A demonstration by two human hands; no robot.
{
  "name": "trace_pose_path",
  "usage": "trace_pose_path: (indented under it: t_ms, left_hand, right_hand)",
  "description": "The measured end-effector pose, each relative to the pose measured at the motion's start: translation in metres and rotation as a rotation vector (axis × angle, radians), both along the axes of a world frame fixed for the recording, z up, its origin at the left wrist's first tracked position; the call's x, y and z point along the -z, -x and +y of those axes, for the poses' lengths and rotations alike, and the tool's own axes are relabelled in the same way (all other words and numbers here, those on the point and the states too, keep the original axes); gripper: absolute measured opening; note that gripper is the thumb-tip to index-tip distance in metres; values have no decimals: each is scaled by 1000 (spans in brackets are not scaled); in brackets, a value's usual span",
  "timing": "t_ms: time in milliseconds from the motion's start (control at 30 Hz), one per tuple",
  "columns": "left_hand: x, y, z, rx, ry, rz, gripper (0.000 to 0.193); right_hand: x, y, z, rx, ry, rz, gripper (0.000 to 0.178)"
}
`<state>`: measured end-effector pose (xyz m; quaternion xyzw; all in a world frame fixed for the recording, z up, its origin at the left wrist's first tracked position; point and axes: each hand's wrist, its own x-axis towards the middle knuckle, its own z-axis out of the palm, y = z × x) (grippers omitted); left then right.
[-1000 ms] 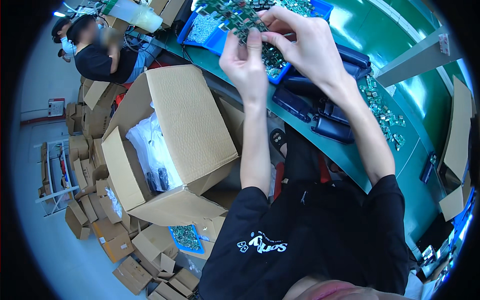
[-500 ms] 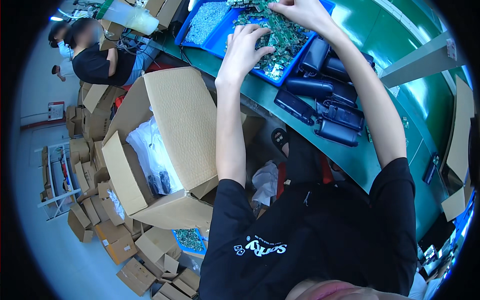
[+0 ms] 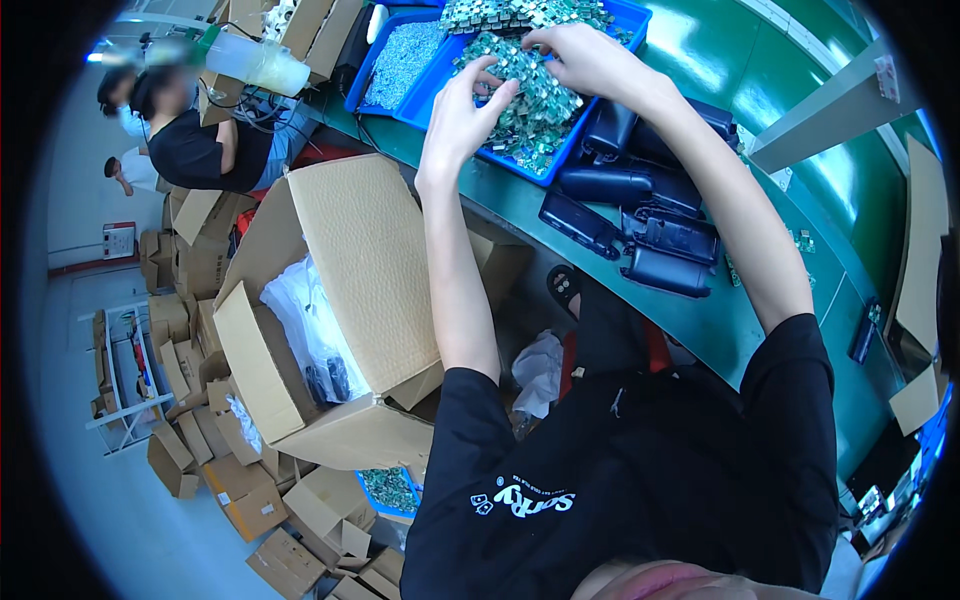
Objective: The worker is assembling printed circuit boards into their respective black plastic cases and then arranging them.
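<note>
Small green circuit boards (image 3: 530,115) lie heaped in a blue tray (image 3: 548,180) on the bench, with more boards piled at its far side. My left hand (image 3: 462,122) is at the heap's left edge, thumb and fingers apart and bent toward the boards. From the right, my right hand (image 3: 595,66) reaches over the heap, its fingers curved and the fingertips touching boards. Between the two hands the boards bulge up in a mound. Neither hand shows a separate board gripped in it, though some fingertips are hidden among the boards.
Several dark plastic housings (image 3: 670,235) lie right of the tray on the green bench (image 3: 745,335). A blue tray of small pale parts (image 3: 405,62) stands to the left. An open cardboard box (image 3: 365,270) is beside my left arm. A grey post (image 3: 830,110) rises at right.
Both hands have moved closer together over the heap, the right one shifting left and nearer. The boards between them now bulge higher, and the view has shifted slightly.
</note>
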<state>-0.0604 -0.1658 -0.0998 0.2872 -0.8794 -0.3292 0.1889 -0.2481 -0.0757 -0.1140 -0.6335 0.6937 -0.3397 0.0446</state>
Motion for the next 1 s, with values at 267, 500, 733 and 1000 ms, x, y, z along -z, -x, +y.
trace_pose_path:
  t_ms: [267,500,733,1000]
  left_hand:
    - [15,9,-2,135,488,43,39]
    - [6,5,-8,62,492,227,37]
    - [-24,39,10,162,619,492,29]
    - [-31,42,-14,244,334,487,21]
  right_hand:
    - [-9,4,7,-1,-97,245,32]
    - [-45,22,26,112,-167,256,30]
    - [-127,-19,53,170,-119,95,24]
    - [-130,3,41,-79,283,-63,27]
